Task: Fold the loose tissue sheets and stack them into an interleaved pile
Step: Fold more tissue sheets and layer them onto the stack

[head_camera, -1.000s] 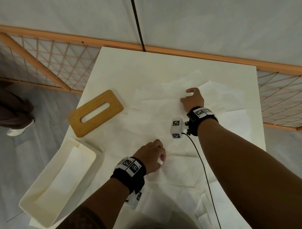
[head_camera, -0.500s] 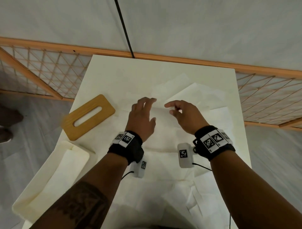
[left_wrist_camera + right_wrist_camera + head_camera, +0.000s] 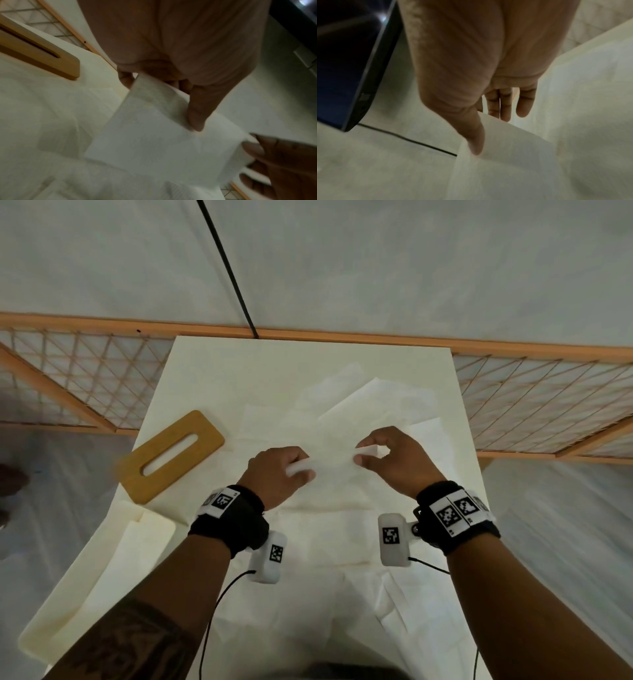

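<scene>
White tissue on a white table (image 3: 212, 364) makes most edges hard to trace: the loose sheets (image 3: 373, 402) spread over the middle and near end blur into each other, and how many there are cannot be told. The near edge of the table is cut off by the frame, and both wrist views are dim and smeared. The tissue sheet (image 3: 330, 462) being worked is lifted a little above the middle of the table, stretched between both hands. The left hand (image 3: 279, 474) pinches its left end, thumb on top and curled fingers under it; in the left wrist view the thumb (image 3: 197, 119) presses onto the sheet (image 3: 154, 135) and the other fingertips are hidden behind it. The right hand (image 3: 394, 460) pinches the right end between thumb and forefinger; in the right wrist view the remaining 3 fingers (image 3: 524, 102) hang straight behind the sheet's upper edge. A wooden lid (image 3: 171, 455) with a slot lies near the left edge, and a white box (image 3: 85, 587) overhangs the near left corner, partly hidden by the left forearm.
</scene>
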`<action>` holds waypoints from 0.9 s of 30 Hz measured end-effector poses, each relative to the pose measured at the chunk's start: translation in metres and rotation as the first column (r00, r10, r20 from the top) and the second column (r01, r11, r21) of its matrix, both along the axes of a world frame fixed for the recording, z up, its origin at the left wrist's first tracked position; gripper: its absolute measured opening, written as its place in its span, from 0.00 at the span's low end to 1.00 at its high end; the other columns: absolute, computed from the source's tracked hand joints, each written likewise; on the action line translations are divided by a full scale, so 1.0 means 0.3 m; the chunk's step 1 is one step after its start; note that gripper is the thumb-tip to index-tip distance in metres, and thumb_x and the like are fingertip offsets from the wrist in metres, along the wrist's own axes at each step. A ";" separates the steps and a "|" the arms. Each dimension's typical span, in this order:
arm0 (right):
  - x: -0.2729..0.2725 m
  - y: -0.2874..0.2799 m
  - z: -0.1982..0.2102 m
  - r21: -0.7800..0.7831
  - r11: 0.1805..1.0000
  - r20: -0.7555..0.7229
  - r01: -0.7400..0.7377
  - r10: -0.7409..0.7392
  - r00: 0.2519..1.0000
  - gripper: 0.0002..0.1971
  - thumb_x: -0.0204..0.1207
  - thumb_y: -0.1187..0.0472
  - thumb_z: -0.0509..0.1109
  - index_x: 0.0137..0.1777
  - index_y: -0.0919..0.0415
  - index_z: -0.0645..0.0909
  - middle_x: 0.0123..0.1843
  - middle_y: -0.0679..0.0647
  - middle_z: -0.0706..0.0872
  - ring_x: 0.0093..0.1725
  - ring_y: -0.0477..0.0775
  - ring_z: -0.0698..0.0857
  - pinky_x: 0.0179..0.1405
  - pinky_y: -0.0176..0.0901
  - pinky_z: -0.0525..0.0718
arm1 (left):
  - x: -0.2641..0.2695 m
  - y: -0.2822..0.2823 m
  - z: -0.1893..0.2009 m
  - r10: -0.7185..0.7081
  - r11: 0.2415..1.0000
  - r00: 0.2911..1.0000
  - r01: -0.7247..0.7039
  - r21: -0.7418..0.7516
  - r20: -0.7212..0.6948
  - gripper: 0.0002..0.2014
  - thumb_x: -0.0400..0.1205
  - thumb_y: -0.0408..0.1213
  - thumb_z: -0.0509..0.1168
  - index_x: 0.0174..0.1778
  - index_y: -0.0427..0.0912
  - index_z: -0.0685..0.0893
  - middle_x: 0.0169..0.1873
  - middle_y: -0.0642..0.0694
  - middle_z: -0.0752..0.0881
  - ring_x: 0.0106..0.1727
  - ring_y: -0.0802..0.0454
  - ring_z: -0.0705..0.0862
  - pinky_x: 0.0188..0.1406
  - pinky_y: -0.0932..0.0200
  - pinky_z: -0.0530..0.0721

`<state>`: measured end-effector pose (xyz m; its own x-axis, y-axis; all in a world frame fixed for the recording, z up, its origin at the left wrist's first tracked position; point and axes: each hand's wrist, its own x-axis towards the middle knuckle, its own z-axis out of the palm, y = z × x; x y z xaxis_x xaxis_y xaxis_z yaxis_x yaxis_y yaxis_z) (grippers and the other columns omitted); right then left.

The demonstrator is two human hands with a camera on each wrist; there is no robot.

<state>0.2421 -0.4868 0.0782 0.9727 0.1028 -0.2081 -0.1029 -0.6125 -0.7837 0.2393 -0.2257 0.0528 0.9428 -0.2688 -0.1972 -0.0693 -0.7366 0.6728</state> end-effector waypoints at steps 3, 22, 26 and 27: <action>-0.050 -0.032 -0.042 0.127 0.991 -0.121 0.033 -0.017 0.992 0.05 0.78 0.53 0.76 0.52 0.49 0.86 0.52 0.43 0.89 0.51 0.43 0.85 0.49 0.33 0.79 | -0.033 0.035 0.019 0.019 0.989 0.995 -0.032 -0.143 -0.095 0.08 0.78 0.47 0.76 0.43 0.48 0.86 0.36 0.49 0.87 0.34 0.58 0.80 0.36 0.62 0.75; -0.261 -0.015 -0.316 -0.150 0.961 -0.292 0.231 -0.266 0.919 0.13 0.71 0.61 0.82 0.50 0.56 0.82 0.38 0.48 0.85 0.42 0.48 0.83 0.35 0.31 0.74 | -0.216 0.045 -0.186 0.125 0.989 0.933 -0.088 0.122 -0.337 0.20 0.71 0.41 0.82 0.53 0.49 0.81 0.37 0.51 0.84 0.39 0.54 0.84 0.34 0.64 0.77; -0.256 -0.014 -0.323 -0.161 0.959 -0.307 0.232 -0.273 0.912 0.14 0.70 0.64 0.82 0.52 0.57 0.82 0.36 0.47 0.85 0.39 0.44 0.82 0.35 0.29 0.74 | -0.218 0.034 -0.194 0.153 0.988 0.923 -0.129 0.090 -0.354 0.25 0.68 0.37 0.83 0.54 0.50 0.77 0.37 0.51 0.84 0.36 0.55 0.85 0.32 0.65 0.77; -0.257 -0.013 -0.323 -0.168 0.959 -0.308 0.227 -0.270 0.912 0.15 0.70 0.64 0.83 0.52 0.57 0.83 0.36 0.47 0.84 0.38 0.44 0.82 0.35 0.29 0.74 | -0.218 0.033 -0.198 0.153 0.987 0.922 -0.127 0.097 -0.357 0.26 0.68 0.37 0.83 0.55 0.51 0.75 0.37 0.50 0.84 0.36 0.53 0.85 0.32 0.63 0.78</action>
<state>0.1649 -0.4907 -0.0188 0.8398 -0.1812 -0.5118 -0.5000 -0.6254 -0.5990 0.1739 -0.2158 -0.0067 0.8304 -0.1123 -0.5457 0.2764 -0.7673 0.5786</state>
